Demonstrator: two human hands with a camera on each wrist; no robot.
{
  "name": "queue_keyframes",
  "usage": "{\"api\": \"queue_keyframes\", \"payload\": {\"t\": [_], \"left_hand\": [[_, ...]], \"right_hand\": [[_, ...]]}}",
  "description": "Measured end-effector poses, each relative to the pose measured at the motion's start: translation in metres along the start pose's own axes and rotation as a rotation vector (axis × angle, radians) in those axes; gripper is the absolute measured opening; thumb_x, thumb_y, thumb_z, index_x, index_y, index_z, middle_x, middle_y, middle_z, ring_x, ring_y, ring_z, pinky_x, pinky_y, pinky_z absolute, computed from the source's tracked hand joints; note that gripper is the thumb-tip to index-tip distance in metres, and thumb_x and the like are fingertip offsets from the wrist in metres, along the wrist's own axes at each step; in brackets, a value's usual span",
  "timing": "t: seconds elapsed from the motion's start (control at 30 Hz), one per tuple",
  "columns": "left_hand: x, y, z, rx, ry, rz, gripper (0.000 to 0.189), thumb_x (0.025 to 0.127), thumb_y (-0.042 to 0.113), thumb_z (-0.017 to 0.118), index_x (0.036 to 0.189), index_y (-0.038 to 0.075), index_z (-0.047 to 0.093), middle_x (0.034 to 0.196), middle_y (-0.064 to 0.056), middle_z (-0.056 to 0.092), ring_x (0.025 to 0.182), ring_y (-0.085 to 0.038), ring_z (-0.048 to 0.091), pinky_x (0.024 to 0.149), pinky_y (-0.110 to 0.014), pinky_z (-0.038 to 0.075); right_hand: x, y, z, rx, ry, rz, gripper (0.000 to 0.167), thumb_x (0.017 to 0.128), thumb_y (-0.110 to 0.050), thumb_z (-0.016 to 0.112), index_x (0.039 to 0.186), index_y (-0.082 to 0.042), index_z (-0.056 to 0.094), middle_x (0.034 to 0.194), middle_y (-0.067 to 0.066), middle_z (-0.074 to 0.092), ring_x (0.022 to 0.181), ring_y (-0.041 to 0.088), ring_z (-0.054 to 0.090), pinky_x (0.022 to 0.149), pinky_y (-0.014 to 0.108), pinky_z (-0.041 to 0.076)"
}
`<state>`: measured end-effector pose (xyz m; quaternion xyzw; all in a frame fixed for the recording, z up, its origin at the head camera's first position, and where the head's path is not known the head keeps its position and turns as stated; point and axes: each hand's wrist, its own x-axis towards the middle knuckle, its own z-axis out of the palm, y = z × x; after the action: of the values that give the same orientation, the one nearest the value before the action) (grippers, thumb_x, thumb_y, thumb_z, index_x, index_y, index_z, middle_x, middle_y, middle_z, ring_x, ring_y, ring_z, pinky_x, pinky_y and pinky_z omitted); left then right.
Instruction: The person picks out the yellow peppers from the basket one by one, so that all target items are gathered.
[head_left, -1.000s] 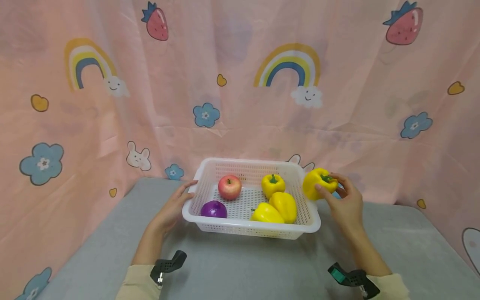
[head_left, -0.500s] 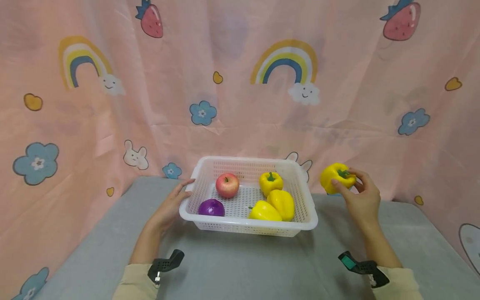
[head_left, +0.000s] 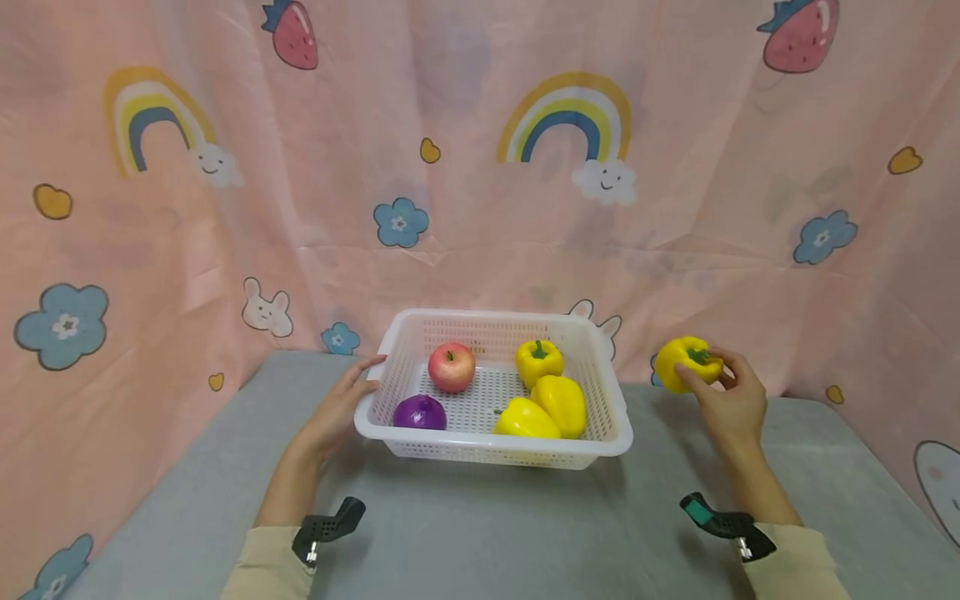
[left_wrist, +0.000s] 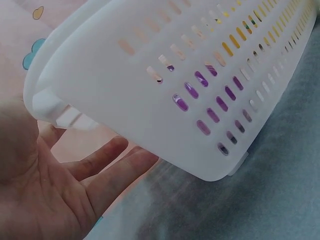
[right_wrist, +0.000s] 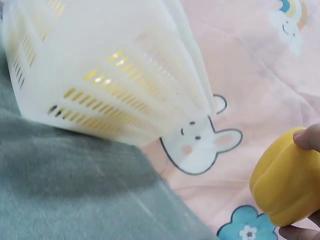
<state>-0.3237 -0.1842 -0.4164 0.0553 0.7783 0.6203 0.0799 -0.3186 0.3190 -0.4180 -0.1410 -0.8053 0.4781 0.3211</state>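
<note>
A white plastic basket (head_left: 495, 446) with slotted walls stands on the table, a red apple (head_left: 452, 367) and a purple onion (head_left: 420, 412) in its left part. Three yellow bell peppers (head_left: 558, 406) lie together in its right part. At the left end, my left hand (head_left: 333, 417) holds the rim, with some fingers (left_wrist: 120, 172) reaching below it against the outer wall. To the right of the basket and apart from it, my right hand (head_left: 731, 404) grips another yellow bell pepper (head_left: 678, 365) between thumb and fingers, its green stem facing the palm.
A grey cloth covers the table (head_left: 480, 533). Right behind it hangs a pink curtain (head_left: 480, 275) printed with rainbows, flowers and rabbits. Each wrist wears a black camera mount (head_left: 327, 529).
My right hand has carried the bell pepper from the basket's right rim out to the right, then slightly lower. The left hand stays at the basket's left end.
</note>
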Motion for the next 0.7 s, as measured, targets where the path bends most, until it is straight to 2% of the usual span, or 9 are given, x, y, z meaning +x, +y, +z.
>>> {"api": "queue_keyframes", "payload": {"t": [0.13,0.23,0.3,0.37,0.47,0.5,0.6,0.7], "left_hand": [[0.001,0.0,-0.001,0.007,0.005,-0.002,0.05,0.109,0.029,0.035,0.158,0.026,0.026,0.162,-0.016,0.032,0.134,-0.037,0.05,0.1,-0.037,0.053],[0.002,-0.001,-0.001,0.01,0.014,-0.007,0.049,0.109,0.029,0.035,0.157,0.027,0.027,0.162,-0.015,0.032,0.134,-0.036,0.05,0.1,-0.036,0.053],[0.002,-0.002,-0.001,0.01,0.018,-0.007,0.048,0.109,0.029,0.036,0.157,0.027,0.028,0.162,-0.015,0.031,0.134,-0.036,0.05,0.1,-0.037,0.053],[0.002,-0.002,-0.001,0.012,0.02,-0.005,0.048,0.109,0.029,0.036,0.157,0.026,0.028,0.162,-0.015,0.031,0.135,-0.037,0.049,0.102,-0.039,0.053],[0.002,-0.003,-0.001,0.011,0.022,-0.005,0.048,0.109,0.029,0.036,0.156,0.026,0.029,0.161,-0.016,0.032,0.135,-0.037,0.049,0.104,-0.042,0.052],[0.002,-0.003,-0.001,0.009,0.022,-0.006,0.048,0.109,0.029,0.036,0.156,0.026,0.029,0.161,-0.015,0.032,0.135,-0.037,0.049,0.104,-0.042,0.052],[0.003,-0.003,-0.001,0.007,0.022,-0.01,0.048,0.109,0.029,0.036,0.156,0.026,0.029,0.16,-0.015,0.034,0.133,-0.037,0.051,0.103,-0.041,0.053],[0.003,-0.003,-0.001,0.002,0.018,-0.005,0.048,0.109,0.029,0.036,0.156,0.025,0.029,0.16,-0.016,0.034,0.134,-0.037,0.05,0.104,-0.041,0.052]], "right_hand": [[0.002,0.01,0.002,0.007,-0.017,0.048,0.055,0.091,-0.03,0.076,0.136,-0.006,0.058,0.144,0.011,0.057,0.129,0.026,0.054,0.113,0.04,0.046],[0.003,0.018,0.003,0.002,-0.041,0.076,0.057,0.091,-0.032,0.074,0.139,-0.006,0.056,0.15,0.01,0.053,0.134,0.033,0.053,0.113,0.042,0.046],[0.003,0.023,0.003,0.003,-0.049,0.082,0.059,0.091,-0.033,0.075,0.139,-0.006,0.056,0.151,0.01,0.052,0.134,0.037,0.054,0.106,0.03,0.051],[0.004,0.027,0.004,0.011,-0.052,0.09,0.059,0.09,-0.033,0.076,0.139,-0.006,0.056,0.151,0.011,0.052,0.133,0.04,0.054,0.092,0.014,0.053],[0.004,0.031,0.004,0.026,-0.045,0.106,0.06,0.089,-0.032,0.077,0.138,-0.005,0.056,0.151,0.013,0.051,0.133,0.042,0.054,0.071,-0.001,0.043],[0.004,0.033,0.004,0.024,-0.044,0.114,0.06,0.089,-0.032,0.077,0.138,-0.005,0.055,0.151,0.013,0.051,0.133,0.041,0.054,0.07,-0.001,0.041],[0.004,0.038,0.003,0.001,-0.046,0.145,0.061,0.09,-0.033,0.076,0.139,-0.006,0.055,0.153,0.012,0.05,0.135,0.038,0.052,0.081,0.005,0.047],[0.003,0.042,0.004,-0.022,-0.054,0.171,0.062,0.09,-0.034,0.075,0.141,-0.007,0.053,0.154,0.011,0.049,0.136,0.035,0.051,0.103,0.025,0.05]]}}
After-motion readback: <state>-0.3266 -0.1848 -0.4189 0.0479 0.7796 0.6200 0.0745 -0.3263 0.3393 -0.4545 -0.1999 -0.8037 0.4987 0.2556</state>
